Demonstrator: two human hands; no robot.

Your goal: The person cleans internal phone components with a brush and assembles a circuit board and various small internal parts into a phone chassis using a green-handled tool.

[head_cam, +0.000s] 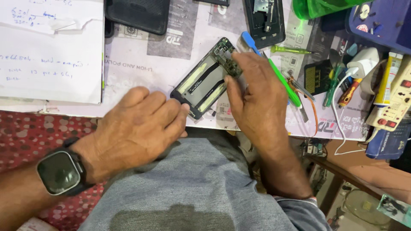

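An opened phone frame lies tilted on the work table, its circuit board and black ribbon cables exposed. My left hand, with a dark smartwatch on the wrist, rests palm down with its fingertips touching the frame's lower corner. My right hand presses on the frame's upper right edge near the green circuit board. A green-handled tool with a blue tip lies under or beside my right hand; whether the fingers grip it I cannot tell.
A paper pad with handwriting lies at the left. A black phone back and another opened phone sit at the far edge. Screwdrivers, a white charger, a power strip and a blue tray crowd the right side.
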